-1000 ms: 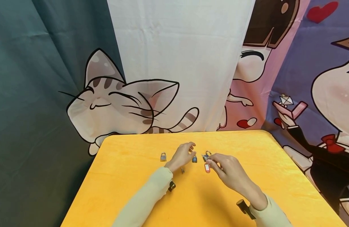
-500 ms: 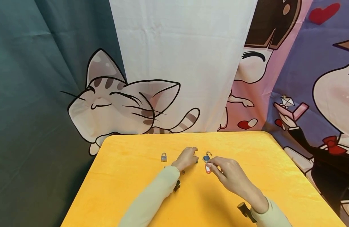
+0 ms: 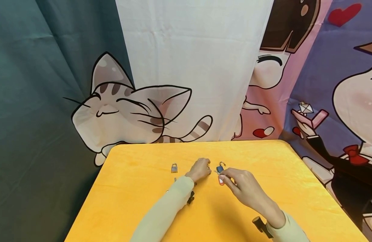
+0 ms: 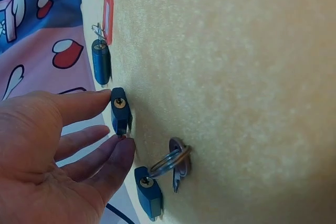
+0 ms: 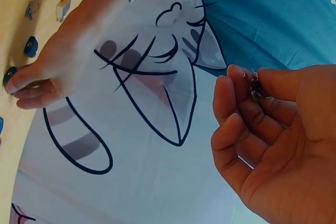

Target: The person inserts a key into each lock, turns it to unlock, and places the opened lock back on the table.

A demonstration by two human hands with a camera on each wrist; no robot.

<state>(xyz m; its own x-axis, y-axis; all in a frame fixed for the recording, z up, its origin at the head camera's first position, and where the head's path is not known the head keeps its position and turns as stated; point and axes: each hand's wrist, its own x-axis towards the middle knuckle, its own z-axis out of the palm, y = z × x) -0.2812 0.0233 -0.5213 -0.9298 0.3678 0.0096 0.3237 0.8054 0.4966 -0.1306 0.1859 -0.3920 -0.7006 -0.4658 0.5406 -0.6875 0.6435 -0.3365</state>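
In the left wrist view, my left hand [image 4: 68, 145] pinches a small blue padlock [image 4: 120, 109] between thumb and fingertips, its brass keyhole facing the camera. That hand [image 3: 199, 169] mostly hides the padlock in the head view. My right hand [image 3: 242, 183] is to the right, thumb and fingers pinching small metal keys [image 5: 254, 85] above the table. Just beyond it lies another blue padlock [image 3: 220, 169] with its shackle swung open. A red key tag [image 3: 221, 181] lies beside that padlock, partly behind the right fingertips, and a metal ring [image 4: 98, 31] shows between them.
On the yellow table [image 3: 128, 188], a grey-looking padlock [image 3: 174, 168] lies left of the left hand. Another blue padlock [image 4: 148, 193] and keys on a ring [image 4: 176, 162] are near the left hand. A printed curtain [image 3: 189, 60] hangs behind the table's far edge.
My left hand has moved right and slightly lower, closing on the blue padlock it hovered by. The right hand has drawn back slightly, uncovering more of the open padlock.
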